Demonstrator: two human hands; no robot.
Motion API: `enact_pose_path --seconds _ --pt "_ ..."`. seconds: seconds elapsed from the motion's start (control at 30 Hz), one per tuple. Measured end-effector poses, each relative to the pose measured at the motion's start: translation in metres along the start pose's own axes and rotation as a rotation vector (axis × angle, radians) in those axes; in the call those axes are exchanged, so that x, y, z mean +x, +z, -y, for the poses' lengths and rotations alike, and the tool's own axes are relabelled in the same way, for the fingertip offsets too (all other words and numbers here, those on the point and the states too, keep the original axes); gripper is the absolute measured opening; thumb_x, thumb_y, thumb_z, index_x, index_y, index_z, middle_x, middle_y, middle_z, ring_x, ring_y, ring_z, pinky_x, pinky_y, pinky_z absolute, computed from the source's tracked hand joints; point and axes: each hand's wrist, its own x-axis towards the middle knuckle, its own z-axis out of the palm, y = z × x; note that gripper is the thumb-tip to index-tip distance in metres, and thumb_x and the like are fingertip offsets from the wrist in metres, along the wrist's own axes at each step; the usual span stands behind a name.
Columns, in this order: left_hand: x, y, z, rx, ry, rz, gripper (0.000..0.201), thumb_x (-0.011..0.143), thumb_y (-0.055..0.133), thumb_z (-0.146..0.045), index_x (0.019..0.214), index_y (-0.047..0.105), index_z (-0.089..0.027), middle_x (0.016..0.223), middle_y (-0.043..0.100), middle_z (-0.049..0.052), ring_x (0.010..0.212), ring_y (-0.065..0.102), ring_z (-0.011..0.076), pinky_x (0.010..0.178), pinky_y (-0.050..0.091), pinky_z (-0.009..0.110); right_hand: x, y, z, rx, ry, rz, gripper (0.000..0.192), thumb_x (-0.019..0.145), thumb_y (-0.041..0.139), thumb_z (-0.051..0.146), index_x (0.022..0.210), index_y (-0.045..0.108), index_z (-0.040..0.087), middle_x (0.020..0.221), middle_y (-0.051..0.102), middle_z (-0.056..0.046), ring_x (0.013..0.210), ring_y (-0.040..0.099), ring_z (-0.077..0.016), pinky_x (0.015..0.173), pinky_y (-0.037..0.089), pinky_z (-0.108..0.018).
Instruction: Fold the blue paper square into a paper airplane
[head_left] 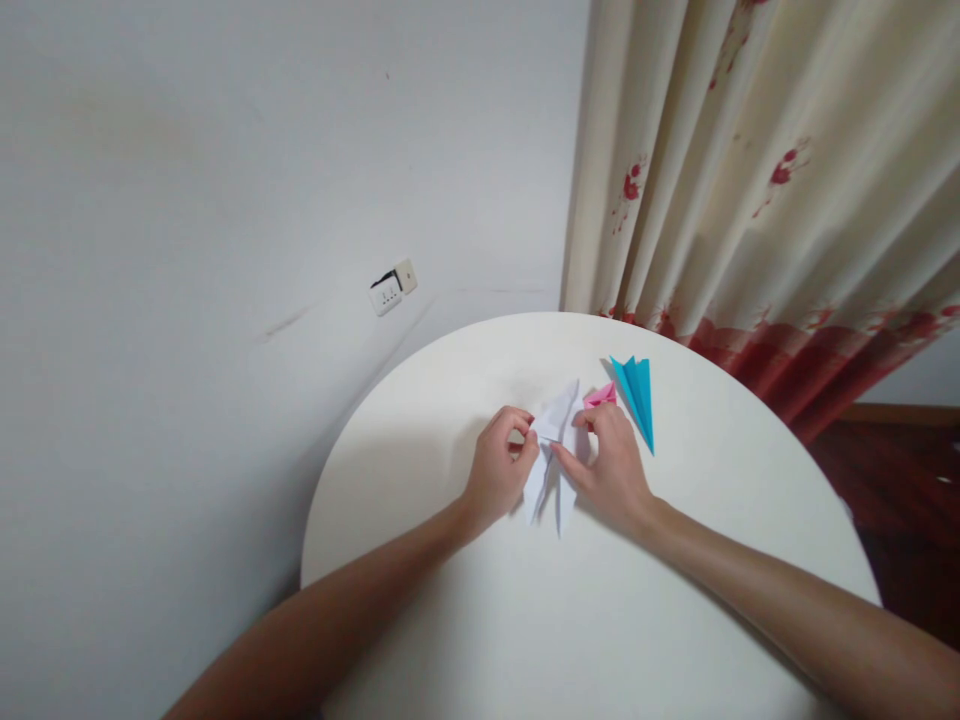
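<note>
A sheet of white folded paper [559, 412] with several pointed flaps is between my two hands, above the round white table [420, 640]. My left hand [501, 458] pinches its left side between thumb and fingers. On the other side, my right hand [609, 462] grips the paper, thumb near the middle and fingers curled over the right flap. Two long points of the paper hang toward me. Just beyond my right hand lies a pink folded paper [600, 396], partly hidden by the fingers. To its right rests a blue paper plane [637, 395], narrow tip toward me.
A white wall [225, 200] rises behind and to the left of the table, with a power socket [386, 295] on it. Cream curtains [690, 200] with red patterns hang close to the table's far right edge. Dark wooden floor [892, 480] shows at the right.
</note>
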Motion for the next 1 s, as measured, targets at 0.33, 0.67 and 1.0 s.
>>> enact_pose_path --seconds 0.33,0.67,1.0 --pt "-0.001 -0.002 0.001 0.112 0.104 -0.009 0.009 0.09 0.055 -0.015 0.082 0.055 -0.02 0.1 0.065 0.004 0.092 0.065 0.0154 0.062 0.054 0.018 -0.001 -0.002 -0.006 -0.011 0.179 0.166 0.043 0.076 0.056 0.015 0.119 0.054 0.021 0.115 0.065 -0.011 0.098 0.063 -0.0258 0.083 0.051 -0.039" --pt "0.01 -0.014 0.008 0.131 -0.01 -0.034 0.014 0.091 0.055 -0.026 0.078 0.052 -0.021 0.09 0.071 0.003 0.074 0.066 0.0146 0.056 0.05 0.021 0.016 -0.029 -0.038 -0.07 0.328 0.108 0.029 0.095 0.053 0.038 0.08 0.072 0.022 0.08 0.076 -0.007 0.071 0.069 -0.0258 0.062 0.047 -0.035" --pt "0.025 -0.024 0.009 0.126 -0.1 -0.162 0.015 0.085 0.057 -0.028 0.073 0.051 -0.021 0.069 0.058 -0.003 0.057 0.053 0.0114 0.054 0.041 0.021 0.012 -0.021 -0.022 0.405 0.383 0.158 0.064 0.087 0.067 0.046 0.143 0.043 0.025 0.114 0.066 -0.013 0.077 0.068 -0.022 0.058 0.056 -0.036"
